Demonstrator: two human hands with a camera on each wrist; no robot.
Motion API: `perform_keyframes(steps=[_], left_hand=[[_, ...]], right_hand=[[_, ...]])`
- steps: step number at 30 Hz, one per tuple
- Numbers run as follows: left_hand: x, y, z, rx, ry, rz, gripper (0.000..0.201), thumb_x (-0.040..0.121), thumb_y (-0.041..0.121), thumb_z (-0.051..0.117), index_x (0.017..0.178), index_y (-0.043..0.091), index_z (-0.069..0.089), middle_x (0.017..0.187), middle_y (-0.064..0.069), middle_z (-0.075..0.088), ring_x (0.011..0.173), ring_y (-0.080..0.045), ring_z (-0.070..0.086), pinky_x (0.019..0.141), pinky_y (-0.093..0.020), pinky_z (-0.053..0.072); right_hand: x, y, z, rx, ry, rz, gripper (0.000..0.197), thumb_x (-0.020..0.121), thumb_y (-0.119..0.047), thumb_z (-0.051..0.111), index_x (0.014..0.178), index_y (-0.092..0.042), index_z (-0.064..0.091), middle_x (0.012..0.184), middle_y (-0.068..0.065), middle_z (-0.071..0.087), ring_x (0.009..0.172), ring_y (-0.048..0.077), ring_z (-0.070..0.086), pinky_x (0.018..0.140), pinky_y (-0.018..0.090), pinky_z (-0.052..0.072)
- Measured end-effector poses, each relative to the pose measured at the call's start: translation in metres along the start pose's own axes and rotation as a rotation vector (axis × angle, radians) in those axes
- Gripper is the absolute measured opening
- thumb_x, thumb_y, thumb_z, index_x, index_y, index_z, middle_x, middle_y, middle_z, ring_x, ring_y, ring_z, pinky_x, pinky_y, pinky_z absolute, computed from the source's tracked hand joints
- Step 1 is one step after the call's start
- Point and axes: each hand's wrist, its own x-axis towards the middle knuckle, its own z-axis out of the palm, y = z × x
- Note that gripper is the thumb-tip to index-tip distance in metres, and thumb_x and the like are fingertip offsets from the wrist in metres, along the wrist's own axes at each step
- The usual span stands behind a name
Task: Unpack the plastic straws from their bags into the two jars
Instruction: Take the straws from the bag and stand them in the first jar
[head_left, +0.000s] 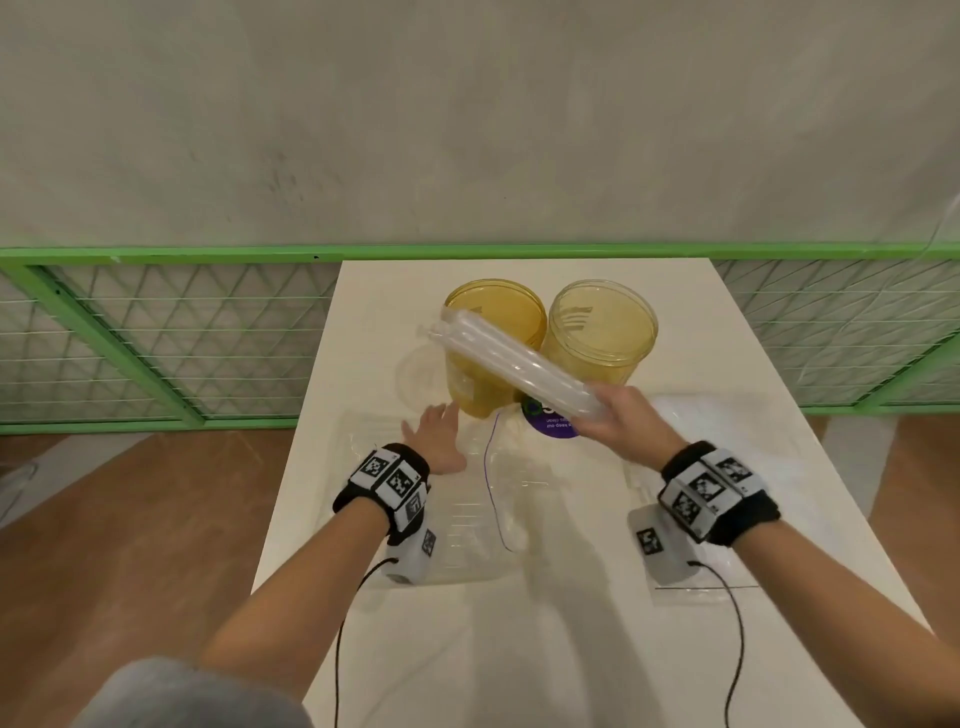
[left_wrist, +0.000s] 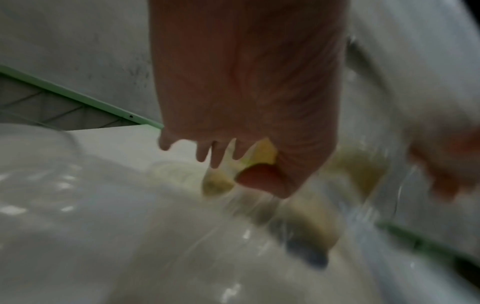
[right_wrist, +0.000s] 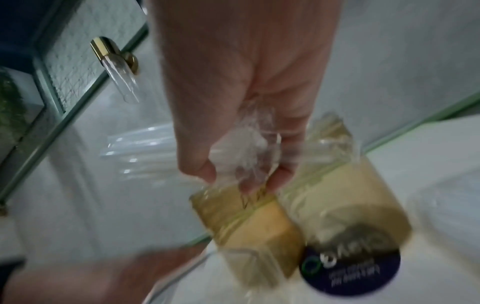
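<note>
Two clear yellow-tinted jars stand side by side at the back of the white table (head_left: 571, 649): the left jar (head_left: 493, 312) and the right jar (head_left: 602, 325). My right hand (head_left: 621, 421) grips one end of a bundle of clear plastic straws (head_left: 511, 364), which slants up and left over the left jar's mouth. In the right wrist view the fingers (right_wrist: 207, 170) curl round crinkled clear plastic (right_wrist: 249, 148). My left hand (head_left: 436, 436) lies with straight, spread fingers just in front of the left jar's base, over a flat clear bag (head_left: 431, 519).
Another clear bag (head_left: 711, 426) lies at the right of the table. A round purple label (head_left: 553, 421) shows in front of the jars. A clear lid (head_left: 415, 371) sits left of the left jar. A green mesh fence (head_left: 156, 338) runs behind the table.
</note>
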Motion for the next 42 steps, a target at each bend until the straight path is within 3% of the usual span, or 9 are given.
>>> perform_keyframes(steps=[4,11,18,23,27,32,35,38,42], left_hand=[[-0.018,0.040,-0.029,-0.782,0.085,0.337,0.051,0.078,0.020,0.067,0.125,0.023,0.047,0.127,-0.005,0.054,0.117,-0.020,0.050,0.099,-0.032,0.041],[-0.017,0.067,-0.017,-1.268,0.439,0.182,0.022,0.070,0.011,0.076,0.085,0.017,0.060,0.090,-0.009,0.065,0.089,-0.025,0.062,0.077,-0.033,0.051],[-0.006,0.066,0.011,-1.039,0.552,0.163,0.010,0.079,0.010,0.071,0.082,0.010,0.061,0.076,-0.003,0.062,0.071,-0.018,0.062,0.051,-0.009,0.045],[0.009,0.062,0.040,-0.822,0.534,0.220,0.057,0.079,0.037,0.067,0.125,0.008,0.051,0.116,-0.006,0.062,0.109,-0.019,0.058,0.083,-0.021,0.045],[0.015,0.055,0.047,-0.766,0.485,0.172,0.063,0.073,0.030,0.075,0.124,0.005,0.049,0.106,-0.006,0.063,0.103,-0.023,0.060,0.068,-0.009,0.035],[0.013,0.052,0.050,-0.735,0.509,0.207,0.083,0.066,0.033,0.078,0.134,0.010,0.037,0.110,0.007,0.054,0.102,-0.006,0.051,0.076,-0.003,0.033],[0.013,0.069,0.040,-0.647,0.549,0.140,0.037,0.087,0.018,0.059,0.121,0.005,0.049,0.110,-0.003,0.057,0.109,-0.021,0.055,0.076,-0.004,0.025],[0.010,0.077,0.034,-0.691,0.600,0.189,0.035,0.092,0.009,0.051,0.127,0.004,0.048,0.124,-0.012,0.055,0.120,-0.027,0.052,0.091,-0.016,0.034],[-0.013,0.085,0.011,-0.953,0.598,0.400,0.031,0.087,-0.003,0.056,0.111,0.016,0.058,0.108,-0.008,0.060,0.102,-0.020,0.057,0.084,-0.023,0.047]], right_hand=[[0.007,-0.010,0.054,0.072,0.140,-0.022,0.031,0.081,-0.012,0.068,0.110,-0.004,0.059,0.095,0.011,0.065,0.082,0.023,0.061,0.076,0.038,0.052],[0.015,-0.021,0.096,0.169,0.203,0.033,0.047,0.081,-0.017,0.067,0.123,-0.005,0.049,0.101,0.012,0.065,0.089,0.028,0.063,0.076,0.036,0.050],[0.026,-0.030,0.039,0.377,0.253,-0.181,0.067,0.087,-0.041,0.047,0.144,-0.016,0.025,0.139,0.006,0.044,0.127,0.017,0.044,0.107,0.041,0.039],[0.044,-0.080,0.025,0.360,0.250,-0.361,0.076,0.078,-0.056,0.049,0.144,-0.032,0.023,0.150,0.002,0.025,0.132,0.020,0.037,0.104,0.043,0.036],[0.053,-0.075,0.048,0.206,0.334,-0.375,0.046,0.088,-0.042,0.041,0.106,-0.007,0.067,0.109,0.007,0.062,0.101,0.011,0.053,0.093,0.034,0.044],[0.056,-0.052,0.070,0.129,0.511,-0.449,0.029,0.088,-0.018,0.049,0.075,0.000,0.067,0.071,0.010,0.062,0.069,0.006,0.047,0.068,0.015,0.040],[0.059,-0.052,0.067,0.140,0.468,-0.391,0.033,0.090,-0.024,0.045,0.085,0.000,0.067,0.080,0.012,0.062,0.073,0.009,0.051,0.066,0.019,0.041],[0.054,-0.055,0.051,0.216,0.265,-0.307,0.059,0.086,-0.045,0.051,0.132,-0.009,0.044,0.132,0.010,0.047,0.115,0.007,0.045,0.095,0.014,0.035],[0.037,-0.056,0.047,0.535,0.335,-0.110,0.092,0.071,-0.018,0.078,0.144,-0.020,0.021,0.135,-0.002,0.043,0.116,0.000,0.046,0.094,0.006,0.038]])
